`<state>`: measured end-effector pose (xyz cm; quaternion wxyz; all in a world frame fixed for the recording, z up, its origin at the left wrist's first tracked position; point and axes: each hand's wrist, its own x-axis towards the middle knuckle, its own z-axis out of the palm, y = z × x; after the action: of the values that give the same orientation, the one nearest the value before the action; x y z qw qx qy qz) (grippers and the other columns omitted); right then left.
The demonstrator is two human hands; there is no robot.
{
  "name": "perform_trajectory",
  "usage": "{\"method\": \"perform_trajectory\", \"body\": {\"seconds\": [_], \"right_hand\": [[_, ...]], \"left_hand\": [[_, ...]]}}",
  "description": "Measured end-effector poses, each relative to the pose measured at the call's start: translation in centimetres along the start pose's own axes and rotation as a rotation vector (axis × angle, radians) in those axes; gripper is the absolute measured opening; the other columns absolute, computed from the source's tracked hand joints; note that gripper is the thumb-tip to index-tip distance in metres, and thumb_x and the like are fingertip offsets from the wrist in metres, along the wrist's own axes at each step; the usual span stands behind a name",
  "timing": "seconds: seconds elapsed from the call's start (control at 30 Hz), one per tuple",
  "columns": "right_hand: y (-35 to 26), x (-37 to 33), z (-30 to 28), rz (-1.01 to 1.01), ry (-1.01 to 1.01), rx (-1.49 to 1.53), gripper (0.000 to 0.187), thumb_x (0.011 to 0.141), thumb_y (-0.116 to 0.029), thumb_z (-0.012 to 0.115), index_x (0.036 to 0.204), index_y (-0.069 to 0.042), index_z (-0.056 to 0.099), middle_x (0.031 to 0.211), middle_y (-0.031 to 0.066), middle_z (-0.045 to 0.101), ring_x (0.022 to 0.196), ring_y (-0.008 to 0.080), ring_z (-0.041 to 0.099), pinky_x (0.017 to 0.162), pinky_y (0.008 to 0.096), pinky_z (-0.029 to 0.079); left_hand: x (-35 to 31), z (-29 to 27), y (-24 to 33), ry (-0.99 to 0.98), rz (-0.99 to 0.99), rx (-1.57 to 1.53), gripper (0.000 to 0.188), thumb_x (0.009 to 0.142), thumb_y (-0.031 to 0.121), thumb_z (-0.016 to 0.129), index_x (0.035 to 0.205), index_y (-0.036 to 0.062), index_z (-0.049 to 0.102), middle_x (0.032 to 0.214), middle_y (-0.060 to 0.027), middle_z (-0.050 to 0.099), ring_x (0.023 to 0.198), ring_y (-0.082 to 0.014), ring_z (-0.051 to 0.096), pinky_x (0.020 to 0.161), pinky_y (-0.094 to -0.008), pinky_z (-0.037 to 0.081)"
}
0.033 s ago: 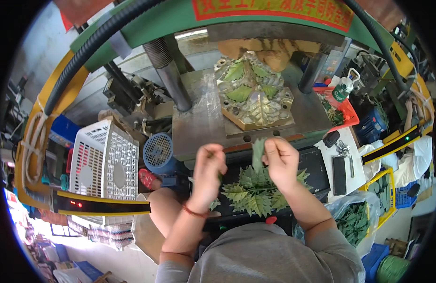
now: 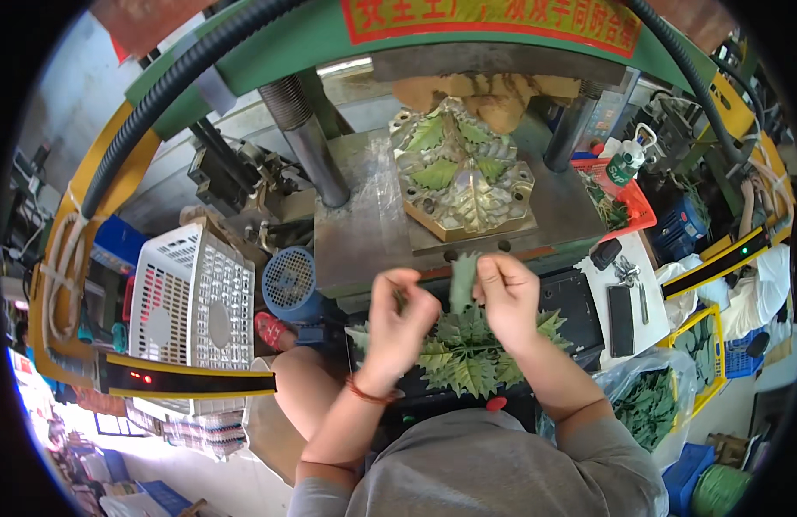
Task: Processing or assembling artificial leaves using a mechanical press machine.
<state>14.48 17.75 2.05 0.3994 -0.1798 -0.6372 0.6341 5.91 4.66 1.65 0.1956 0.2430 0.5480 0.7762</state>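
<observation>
My right hand [image 2: 509, 302] is closed, thumb and fingers pinching a muted green artificial leaf [image 2: 464, 283] that hangs beside the fingertips. To its left, my left hand [image 2: 403, 319] is curled and slightly smeared by motion. A bit of dark green shows between its fingers, too small to name. Below both hands, light green jagged artificial leaves [image 2: 467, 366] lie spread on a black surface, partly covered by my left hand. Beyond the hands sits a brass-coloured leaf-shaped mould [image 2: 476, 202], with green leaves [image 2: 436, 174] lying in its upper hollows.
The mould rests on a press bed [image 2: 360, 233] between steel columns [image 2: 305, 142]. White plastic baskets [image 2: 217, 319] and a blue round-grilled machine [image 2: 291, 280] stand left. At right are a red tray [image 2: 637, 205], a white board [image 2: 644, 297] with small tools, and a plastic bag of leaves [image 2: 644, 409].
My left hand has moved right, closer to my right hand, and its fingers have shifted. The leaf in my right hand has turned somewhat and moved slightly left.
</observation>
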Motion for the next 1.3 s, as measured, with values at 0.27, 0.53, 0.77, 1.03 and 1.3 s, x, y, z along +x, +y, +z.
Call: {"method": "perform_trajectory", "body": {"seconds": [0.27, 0.53, 0.77, 1.03, 1.3], "right_hand": [[1.1, 0.5, -1.7, -0.217, -0.102, -0.117, 0.012, 0.080, -0.002, 0.065, 0.092, 0.001, 0.064, 0.080, 0.0079, 0.061, 0.062, 0.0153, 0.053, 0.054, 0.0244, 0.043], [0.7, 0.6, -1.2, -0.941, -0.181, -0.590, 0.022, 0.074, -0.004, 0.070, 0.095, 0.000, 0.064, 0.084, 0.0072, 0.062, 0.061, 0.0179, 0.053, 0.054, 0.0266, 0.044], [0.1, 0.3, -0.7, -0.942, -0.092, -0.618, 0.027, 0.070, -0.006, 0.071, 0.095, 0.000, 0.065, 0.085, 0.0079, 0.063, 0.059, 0.0185, 0.052, 0.054, 0.0267, 0.044], [-1.0, -0.2, -1.9, -0.637, 0.005, -0.409, 0.013, 0.081, -0.007, 0.065, 0.091, 0.000, 0.065, 0.078, 0.0062, 0.061, 0.057, 0.0137, 0.049, 0.051, 0.0235, 0.040], [1.5, -0.3, -2.2, 0.240, -0.106, 0.206, 0.019, 0.095, -0.014, 0.053, 0.089, 0.000, 0.064, 0.076, 0.0040, 0.059, 0.057, 0.0084, 0.047, 0.048, 0.0229, 0.037]], "left_hand": [[0.5, 0.2, -0.2, -0.174, -0.230, -0.150, 0.010, 0.087, 0.010, 0.065, 0.094, 0.0034, 0.061, 0.073, 0.0003, 0.053, 0.055, -0.0059, 0.039, 0.051, -0.0182, 0.034], [1.0, 0.3, 1.1, -0.270, -0.491, -0.147, 0.012, 0.088, 0.007, 0.063, 0.099, 0.0041, 0.062, 0.074, 0.0002, 0.057, 0.052, -0.0031, 0.038, 0.046, -0.0160, 0.031], [1.2, 1.4, 2.0, -0.124, -0.360, -0.186, 0.020, 0.087, 0.005, 0.063, 0.107, 0.0050, 0.058, 0.074, 0.0008, 0.056, 0.053, -0.0023, 0.038, 0.047, -0.0148, 0.031], [2.2, -0.7, 0.5, 0.172, -0.118, -0.116, 0.024, 0.084, 0.003, 0.064, 0.108, 0.0039, 0.057, 0.070, 0.0025, 0.052, 0.052, -0.0039, 0.037, 0.046, -0.0162, 0.030], [4.5, 2.6, 2.2, -0.032, 0.091, 0.400, 0.012, 0.084, 0.011, 0.066, 0.092, 0.0025, 0.063, 0.072, -0.0016, 0.058, 0.057, -0.0106, 0.047, 0.055, -0.0224, 0.040]]}}
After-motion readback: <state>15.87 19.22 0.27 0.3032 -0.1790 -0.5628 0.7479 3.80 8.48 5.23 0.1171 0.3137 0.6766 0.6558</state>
